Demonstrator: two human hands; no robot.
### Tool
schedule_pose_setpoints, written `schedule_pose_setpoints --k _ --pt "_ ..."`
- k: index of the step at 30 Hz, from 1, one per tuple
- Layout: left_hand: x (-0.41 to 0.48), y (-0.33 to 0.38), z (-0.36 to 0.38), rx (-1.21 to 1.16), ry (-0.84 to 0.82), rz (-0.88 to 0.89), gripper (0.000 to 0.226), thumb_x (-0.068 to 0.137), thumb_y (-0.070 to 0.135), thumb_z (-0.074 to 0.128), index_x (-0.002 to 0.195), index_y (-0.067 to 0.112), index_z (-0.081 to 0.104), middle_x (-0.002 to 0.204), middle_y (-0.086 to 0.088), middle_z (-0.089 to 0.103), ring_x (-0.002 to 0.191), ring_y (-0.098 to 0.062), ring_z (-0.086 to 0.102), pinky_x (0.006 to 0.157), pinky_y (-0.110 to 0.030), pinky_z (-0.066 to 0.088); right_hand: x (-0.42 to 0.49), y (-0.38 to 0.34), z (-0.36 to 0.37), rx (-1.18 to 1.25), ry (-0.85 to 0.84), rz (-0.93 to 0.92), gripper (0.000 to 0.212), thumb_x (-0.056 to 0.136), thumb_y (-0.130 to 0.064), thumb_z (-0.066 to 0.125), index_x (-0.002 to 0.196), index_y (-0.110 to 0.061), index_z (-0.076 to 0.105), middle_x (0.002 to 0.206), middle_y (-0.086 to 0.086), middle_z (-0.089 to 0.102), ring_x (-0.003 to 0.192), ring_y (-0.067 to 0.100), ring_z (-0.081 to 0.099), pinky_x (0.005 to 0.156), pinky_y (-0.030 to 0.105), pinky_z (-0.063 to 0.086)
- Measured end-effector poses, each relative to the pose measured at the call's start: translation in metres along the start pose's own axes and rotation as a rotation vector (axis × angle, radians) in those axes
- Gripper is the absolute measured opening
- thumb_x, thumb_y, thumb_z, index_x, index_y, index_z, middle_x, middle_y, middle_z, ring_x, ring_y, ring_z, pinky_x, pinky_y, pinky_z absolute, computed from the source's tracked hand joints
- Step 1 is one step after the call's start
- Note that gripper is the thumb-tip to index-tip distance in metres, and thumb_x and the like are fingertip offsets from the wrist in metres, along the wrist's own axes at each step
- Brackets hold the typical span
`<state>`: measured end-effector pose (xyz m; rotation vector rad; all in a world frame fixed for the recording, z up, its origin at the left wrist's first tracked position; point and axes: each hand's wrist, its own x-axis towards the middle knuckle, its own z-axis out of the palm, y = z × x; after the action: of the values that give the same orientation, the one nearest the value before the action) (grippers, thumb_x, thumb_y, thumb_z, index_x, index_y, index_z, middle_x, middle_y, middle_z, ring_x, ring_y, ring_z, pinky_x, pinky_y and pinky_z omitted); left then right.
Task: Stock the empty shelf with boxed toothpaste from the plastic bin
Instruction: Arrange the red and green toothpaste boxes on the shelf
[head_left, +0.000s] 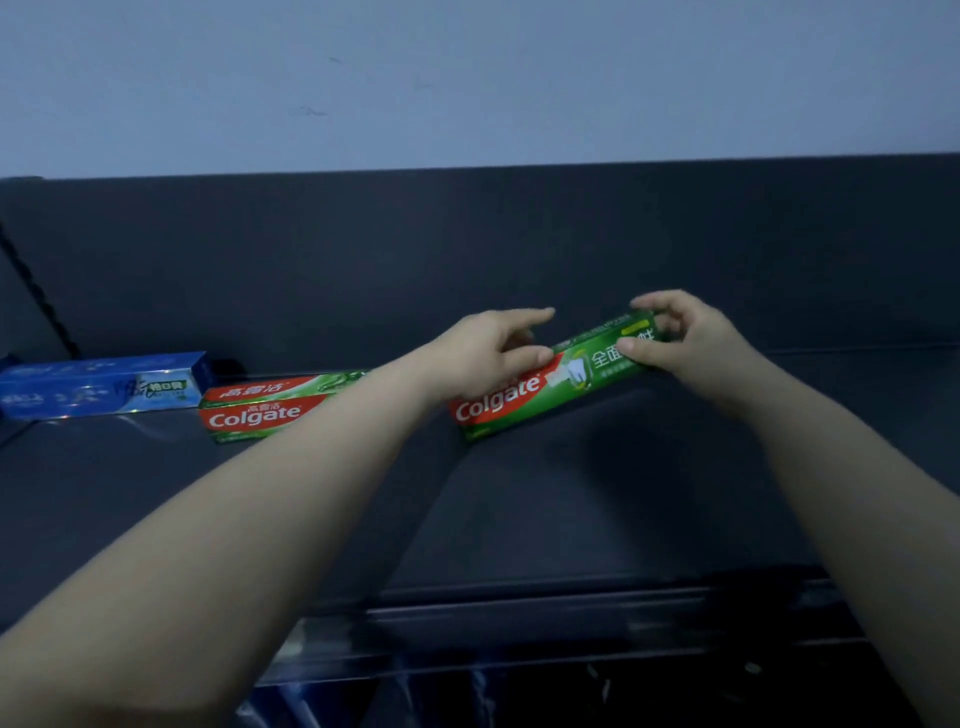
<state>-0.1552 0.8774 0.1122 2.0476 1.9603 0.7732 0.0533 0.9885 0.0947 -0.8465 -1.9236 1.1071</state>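
Held box (550, 387): green and red Colgate toothpaste box, between both hands over the middle of the shelf, tilted with its right end higher; whether its lower left end touches the shelf cannot be told
Left hand (493, 353): pinches the held box near its middle, thumb on the front face, index finger stretched out above
Right hand (696, 343): pinches the box's right end, thumb in front, fingers curled over the top
Second Colgate box (265, 410): lies flat on the shelf to the left, partly behind the left forearm
Blue toothpaste box (98, 387): far left, just beside it
Shelf (571, 493): dark, with a dark back panel
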Motion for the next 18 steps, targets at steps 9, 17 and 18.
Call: schedule_pose_setpoints --k 9,17,18 --pt "-0.057 -0.096 -0.052 0.692 -0.235 -0.532 0.075 0.082 0.041 0.066 0.145 0.026 0.029 0.139 -0.007 0.045 0.124 -0.033 0.044 0.103 -0.041 0.04 0.019 0.033 0.019 -0.707 -0.214 -0.031 0.061 0.075 -0.04 0.075 0.13 -0.03 0.053 0.117 -0.008 0.046 0.12 0.019 0.041 0.106 0.035 0.033" --pt "-0.046 -0.124 -0.032 0.611 -0.028 -0.408 0.064 0.089 0.019 0.06 0.146 0.027 0.032 0.129 -0.013 0.044 0.118 -0.036 0.047 0.098 -0.038 0.039 0.051 0.024 0.074 -0.814 -0.255 -0.126 0.049 0.091 -0.027 0.06 0.137 -0.026 0.047 0.131 0.0 0.046 0.122 0.024 0.038 0.106 0.039 0.032" --pt "-0.045 -0.128 -0.031 0.593 -0.009 -0.402 0.065 0.089 0.017 0.06 0.147 0.027 0.032 0.13 -0.013 0.043 0.118 -0.037 0.046 0.101 -0.039 0.038 0.054 0.026 0.078 -0.812 -0.24 -0.126 0.048 0.091 -0.027 0.059 0.137 -0.026 0.047 0.13 0.001 0.044 0.122 0.024 0.037 0.107 0.04 0.032"
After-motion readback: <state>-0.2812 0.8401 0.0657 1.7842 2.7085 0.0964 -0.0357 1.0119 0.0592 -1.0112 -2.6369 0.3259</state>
